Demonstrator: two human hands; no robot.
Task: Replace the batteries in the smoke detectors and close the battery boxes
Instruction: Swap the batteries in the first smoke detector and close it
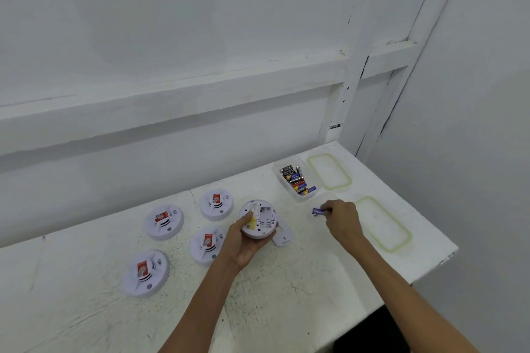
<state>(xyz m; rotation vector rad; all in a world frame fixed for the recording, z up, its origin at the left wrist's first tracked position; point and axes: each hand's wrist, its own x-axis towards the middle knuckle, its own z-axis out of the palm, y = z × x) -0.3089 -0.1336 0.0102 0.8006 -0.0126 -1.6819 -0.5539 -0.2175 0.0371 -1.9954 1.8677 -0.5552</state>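
Centrally, 1 smoke detector (259, 218) is held underside up over the table (286, 309), its battery bay uncovered. The left hand (243, 242) grips it from 7 o'clock, thumb laid across the back. At its 5 o'clock a white cover plate (282, 236) lies flat. At 3 o'clock the right hand (342, 216) pinches a purple battery (318, 212) at its fingertips. At 1 o'clock sits a clear box (276, 173) of batteries, a green-rimmed lid (329, 170) beside it. 4 more detectors (163, 221) lie face up from 8 to 10 o'clock.
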